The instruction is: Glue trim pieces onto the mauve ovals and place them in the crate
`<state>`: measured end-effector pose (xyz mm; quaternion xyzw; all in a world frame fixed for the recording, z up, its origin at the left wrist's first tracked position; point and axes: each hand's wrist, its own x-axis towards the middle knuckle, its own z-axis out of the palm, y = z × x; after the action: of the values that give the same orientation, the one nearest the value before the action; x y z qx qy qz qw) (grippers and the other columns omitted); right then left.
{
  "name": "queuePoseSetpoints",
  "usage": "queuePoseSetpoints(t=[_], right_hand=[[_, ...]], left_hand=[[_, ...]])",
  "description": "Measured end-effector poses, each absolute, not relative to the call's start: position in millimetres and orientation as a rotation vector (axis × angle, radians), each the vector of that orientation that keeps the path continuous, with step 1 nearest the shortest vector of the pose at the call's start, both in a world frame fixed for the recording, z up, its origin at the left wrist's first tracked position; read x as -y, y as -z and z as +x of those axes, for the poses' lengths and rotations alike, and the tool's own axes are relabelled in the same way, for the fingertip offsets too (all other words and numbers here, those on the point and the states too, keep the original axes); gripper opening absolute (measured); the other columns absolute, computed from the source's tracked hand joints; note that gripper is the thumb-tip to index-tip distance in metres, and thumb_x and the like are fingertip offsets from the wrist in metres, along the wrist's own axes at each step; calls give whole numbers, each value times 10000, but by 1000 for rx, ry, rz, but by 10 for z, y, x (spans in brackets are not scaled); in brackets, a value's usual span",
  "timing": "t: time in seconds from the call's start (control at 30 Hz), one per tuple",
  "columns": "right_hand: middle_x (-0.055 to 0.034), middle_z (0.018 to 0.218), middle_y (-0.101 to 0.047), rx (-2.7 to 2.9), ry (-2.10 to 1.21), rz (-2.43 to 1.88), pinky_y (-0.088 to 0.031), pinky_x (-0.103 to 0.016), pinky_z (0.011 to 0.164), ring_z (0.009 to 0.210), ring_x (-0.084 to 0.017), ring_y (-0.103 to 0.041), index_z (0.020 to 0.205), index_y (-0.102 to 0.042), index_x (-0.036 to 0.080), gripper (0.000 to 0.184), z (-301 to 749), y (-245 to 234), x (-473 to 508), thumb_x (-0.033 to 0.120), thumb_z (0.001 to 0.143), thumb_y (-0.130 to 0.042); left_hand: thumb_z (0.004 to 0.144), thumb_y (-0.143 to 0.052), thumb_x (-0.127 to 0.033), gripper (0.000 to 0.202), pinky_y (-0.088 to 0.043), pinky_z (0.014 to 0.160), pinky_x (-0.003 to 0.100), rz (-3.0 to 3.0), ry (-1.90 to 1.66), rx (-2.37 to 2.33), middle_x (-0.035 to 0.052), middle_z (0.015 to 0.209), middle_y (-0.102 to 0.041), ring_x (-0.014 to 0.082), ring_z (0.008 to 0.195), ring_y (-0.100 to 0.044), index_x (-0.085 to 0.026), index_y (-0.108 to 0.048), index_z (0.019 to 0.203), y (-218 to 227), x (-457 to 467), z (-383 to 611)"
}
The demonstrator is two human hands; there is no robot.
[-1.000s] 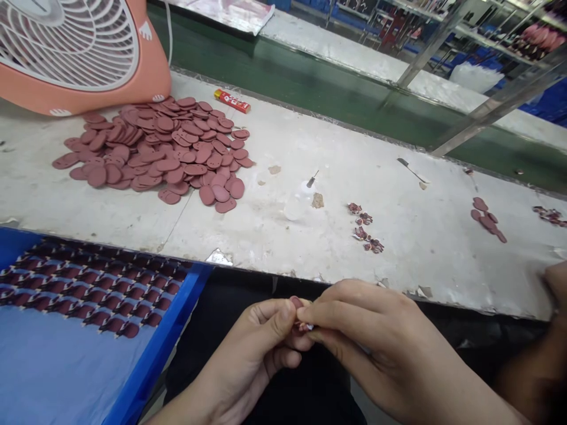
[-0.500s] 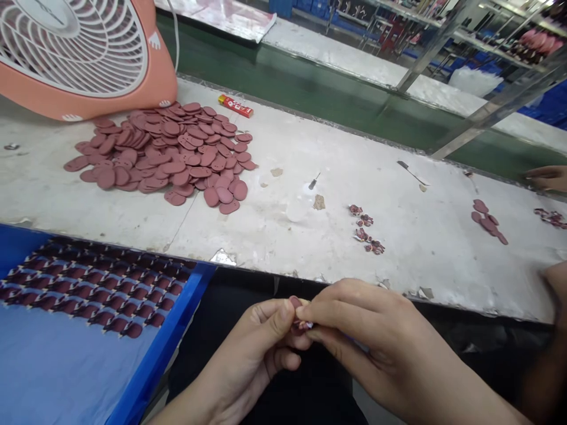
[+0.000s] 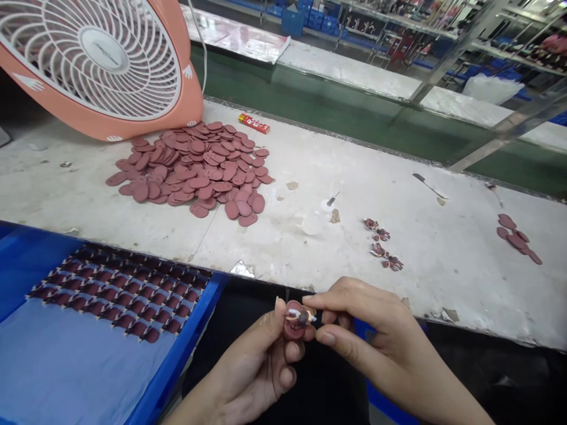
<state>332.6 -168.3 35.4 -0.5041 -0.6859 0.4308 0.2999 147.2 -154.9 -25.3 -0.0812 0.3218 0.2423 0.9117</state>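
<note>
The small maroon oval rubber tag, pinched in the left hand just off the white work bench, could slip and fall if the right hand's parted fingers bump it.

**What stands at the left of the workbench?**
A fan, with a heap of oval pieces just before it and a small carton just behind the heap.

**And to the right?**
A short line of small figures, then a cluster of ovals farther right.

**In front of the bench?**
A tray at left, rows of ovals inside. Right of it, a piece sits in the left hand, the right hand just beside it.
</note>
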Motion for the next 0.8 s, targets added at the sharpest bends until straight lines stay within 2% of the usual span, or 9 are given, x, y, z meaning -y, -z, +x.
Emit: queuePoseSetpoints(t=[0.1, 0.23, 0.37, 0.43, 0.57, 0.7, 0.8], right_hand=[[49, 842, -613, 1819, -1181, -1356, -460, -205, 627, 723, -86, -571, 1173, -617, 375, 243, 3275, -331, 1639, 291, 945, -617], [53, 805, -632, 1837, -1143, -1291, -450, -190, 616, 701, -78, -564, 1109, -645, 331, 183, 3217, -311, 1568, 259, 943, -620], [13, 808, -642, 1895, -775, -1222, -475, -161, 604, 697, -71, -588, 1091, -653, 199, 185, 3137, -248, 1539, 159, 914, -618], [-19, 816, -643, 1946, -445, -1221, -487, -179, 614, 709, -85, -594, 1086, -656, 130, 201, 3075, -172, 1542, 96, 891, -624], [-68, 822, -681, 2051, 61, -1108, -472, -258, 618, 703, -126, -600, 1130, -655, 50, 324, 2902, 41, 1528, 1, 814, -706], [-81, 811, -698, 2059, 113, -1005, -452, -274, 568, 663, -143, -617, 1134, -665, 57, 343, 2704, 182, 1441, 2, 800, -723], [-54, 762, -703, 2108, 87, -991, -458, -269, 533, 597, -135, -618, 1155, -648, 77, 370, 2567, 167, 1404, 16, 797, -714]], left_hand=[[677, -839, -358, 309, -495, 365, 106, -151, -503, -683, -19, 593, -628, 40, 465, -586, -86, -727, 772, 265, 1534, 1469], [694, -805, -443, 389, -486, 351, 98, -56, -516, -659, -7, 605, -607, 40, 469, -561, -76, -738, 804, 254, 1492, 1462], [684, -725, -603, 540, -521, 395, 130, 176, -617, -666, 65, 834, -679, 77, 576, -596, -124, -747, 934, 198, 1464, 1412], [650, -787, -543, 482, -512, 404, 140, 341, -804, -790, 45, 845, -672, 80, 575, -576, -162, -738, 940, 168, 1470, 1374], [622, -866, -343, 293, -440, 382, 130, 519, -1099, -991, -24, 680, -623, 60, 502, -494, -189, -710, 816, 145, 1486, 1307], [692, -820, -304, 173, -400, 402, 124, 584, -1178, -1087, -37, 630, -612, 39, 468, -458, -184, -714, 756, 149, 1477, 1251], [734, -779, -301, 110, -407, 400, 151, 625, -1223, -1236, -21, 680, -653, 56, 464, -471, -205, -738, 767, 128, 1455, 1145]])
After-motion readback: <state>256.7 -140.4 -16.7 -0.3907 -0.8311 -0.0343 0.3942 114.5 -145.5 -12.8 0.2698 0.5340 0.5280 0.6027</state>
